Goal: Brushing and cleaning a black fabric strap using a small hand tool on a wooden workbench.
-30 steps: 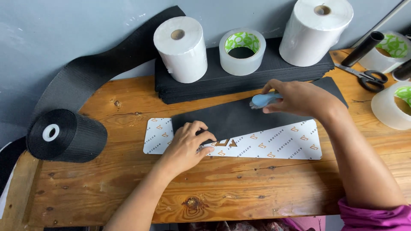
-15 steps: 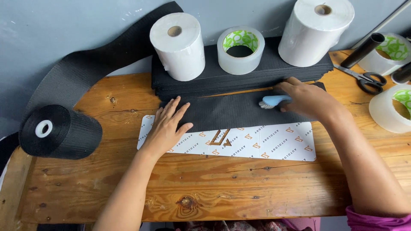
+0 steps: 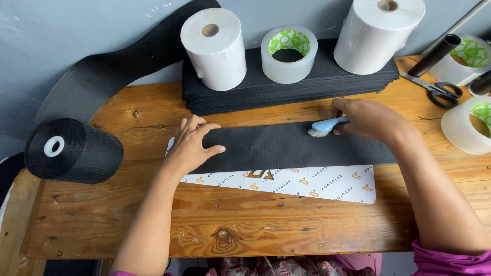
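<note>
A black textured strip (image 3: 286,145) lies flat across the wooden table (image 3: 286,230), partly over a white printed backing sheet (image 3: 327,183). My left hand (image 3: 192,143) presses flat on the strip's left end, fingers spread. My right hand (image 3: 368,120) grips a small light-blue brush (image 3: 325,126), its bristles resting on the strip's upper edge near the middle.
A stack of black strips (image 3: 291,84) at the back carries two white rolls (image 3: 215,48) (image 3: 378,33) and a clear tape roll (image 3: 288,53). A black fabric roll (image 3: 71,151) sits at left, its tail running up the wall. Scissors (image 3: 434,89), a black tube (image 3: 434,55) and more tape rolls (image 3: 468,125) are at right.
My left hand shifted from pressing near the sheet's middle to the strip's left end. My right hand with the brush moved left along the strip. The strip now covers more of the sheet.
</note>
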